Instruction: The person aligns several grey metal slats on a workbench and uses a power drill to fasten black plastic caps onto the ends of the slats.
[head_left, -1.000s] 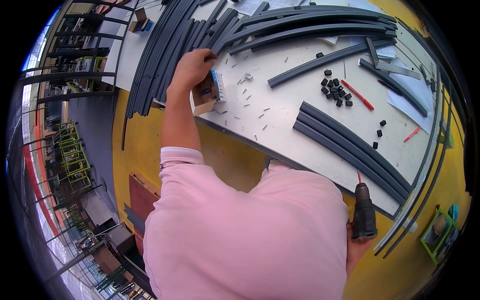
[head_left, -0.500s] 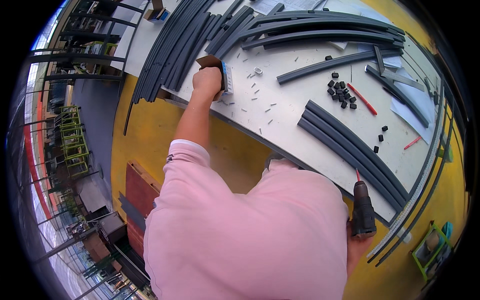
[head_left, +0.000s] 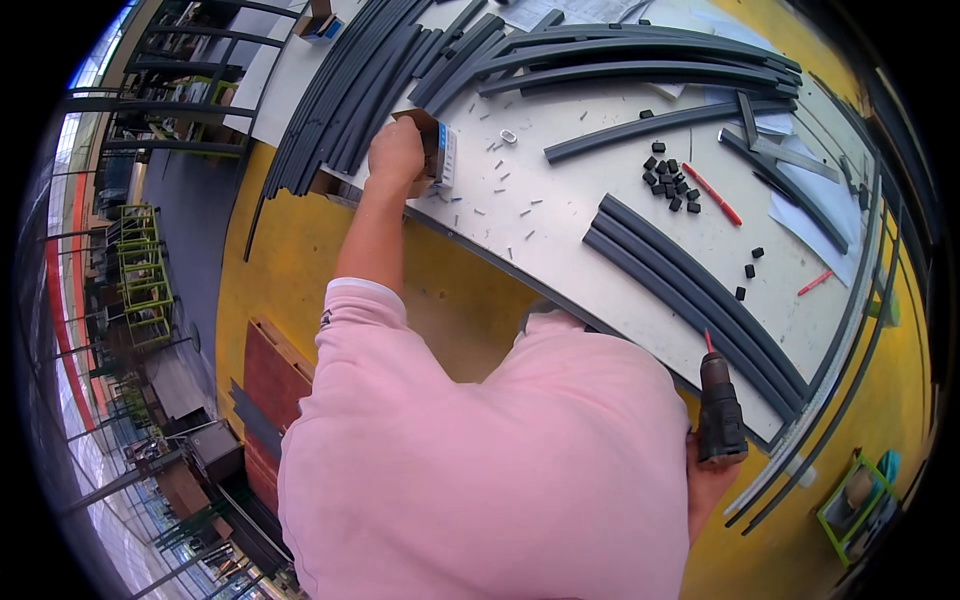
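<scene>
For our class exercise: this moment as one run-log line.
Left hand: at open cardboard box, grip unclear | Right hand: holding power drill | White table: scattered small fasteners, black blocks, dark grey bars

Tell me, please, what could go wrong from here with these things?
The open cardboard box stands close to the edge of the white table; the left hand, at its rim, might tip it off.
Small screw-like pieces lie scattered loose and could be swept to the floor.
The right hand holds a power drill, its red bit pointing towards the grey profiles; a careless move may scratch one.
</scene>
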